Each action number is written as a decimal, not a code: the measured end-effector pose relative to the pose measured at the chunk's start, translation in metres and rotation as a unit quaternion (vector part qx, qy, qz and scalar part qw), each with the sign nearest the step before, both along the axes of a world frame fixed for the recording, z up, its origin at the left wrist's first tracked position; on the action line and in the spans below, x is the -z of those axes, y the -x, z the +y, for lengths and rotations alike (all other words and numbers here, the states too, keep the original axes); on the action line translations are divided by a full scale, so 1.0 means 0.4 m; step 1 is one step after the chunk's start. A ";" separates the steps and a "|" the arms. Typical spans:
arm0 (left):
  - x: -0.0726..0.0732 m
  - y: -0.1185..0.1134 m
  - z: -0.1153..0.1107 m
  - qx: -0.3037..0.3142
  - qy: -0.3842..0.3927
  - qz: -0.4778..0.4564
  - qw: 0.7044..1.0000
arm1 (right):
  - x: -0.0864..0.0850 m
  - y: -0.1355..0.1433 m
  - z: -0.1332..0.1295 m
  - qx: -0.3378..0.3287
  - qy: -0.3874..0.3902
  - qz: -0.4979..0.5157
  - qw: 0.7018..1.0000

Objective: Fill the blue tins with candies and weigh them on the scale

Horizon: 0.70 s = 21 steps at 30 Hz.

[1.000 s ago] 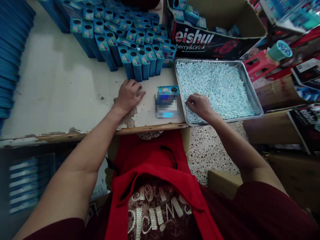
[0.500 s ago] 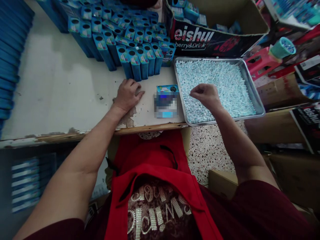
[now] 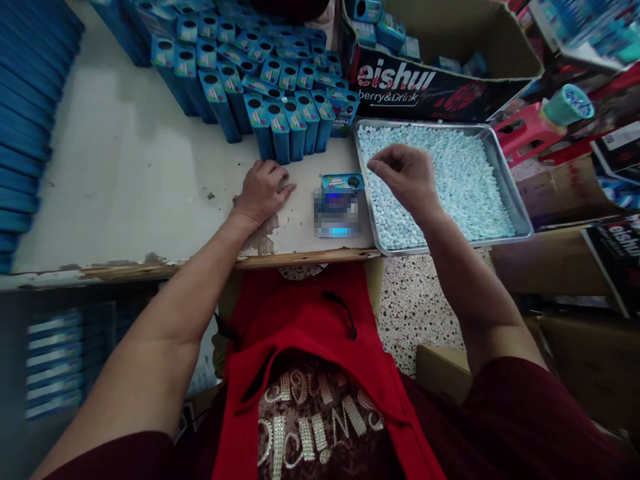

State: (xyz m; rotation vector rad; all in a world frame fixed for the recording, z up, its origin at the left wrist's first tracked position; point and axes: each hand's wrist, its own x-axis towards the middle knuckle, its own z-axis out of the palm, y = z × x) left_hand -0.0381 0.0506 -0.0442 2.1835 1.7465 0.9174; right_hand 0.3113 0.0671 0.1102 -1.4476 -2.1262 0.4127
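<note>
My left hand (image 3: 265, 190) rests on the worktop with its fingers loosely curled and the thumb apart, holding nothing. Just beyond it stand several narrow blue boxes (image 3: 277, 130) with round holes in their tops. To its right is one blue box (image 3: 343, 182) with a round dark hole; a pixelated patch hides the part nearest me. My right hand (image 3: 405, 177) is above the left side of a metal tray (image 3: 525, 230) filled with small pale-blue candies (image 3: 460, 173). Its thumb and fingertips are pinched together, and what is between them cannot be made out.
Behind the tray sits an open cardboard carton (image 3: 465, 100) with blue boxes inside. A pink holder (image 3: 530, 137) with a turquoise cup (image 3: 570, 105) stands to the right. Stacked blue boxes (image 3: 30, 100) line the far left. The worktop's front edge (image 3: 150, 265) is chipped.
My right hand has moved left and slightly away from me over the tray, still pinched. My left hand stays on the worktop. The whole view has shifted slightly.
</note>
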 end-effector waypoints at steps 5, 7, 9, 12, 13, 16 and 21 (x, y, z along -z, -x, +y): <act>-0.103 -0.051 -0.046 -0.042 -0.048 -0.029 0.998 | 0.078 -0.065 0.079 0.109 -0.053 0.008 0.993; -0.160 -0.123 -0.076 0.007 -0.116 -0.048 0.992 | 0.113 -0.083 0.095 0.151 -0.047 0.030 0.987; -0.200 -0.218 -0.086 0.116 -0.145 -0.009 0.983 | 0.146 -0.103 0.106 0.148 -0.056 0.036 0.987; -0.224 -0.317 -0.057 0.181 -0.075 0.094 0.976 | 0.180 -0.133 0.121 0.133 -0.126 0.058 0.981; -0.229 -0.319 -0.049 0.178 -0.056 0.109 0.976 | 0.184 -0.139 0.121 0.126 -0.128 0.058 0.982; -0.261 -0.201 -0.086 0.152 -0.045 0.112 0.981 | 0.175 -0.137 0.104 0.105 -0.120 0.047 0.986; -0.356 0.283 -0.332 0.022 0.041 0.094 0.994 | 0.148 -0.087 0.069 0.074 -0.114 0.035 0.990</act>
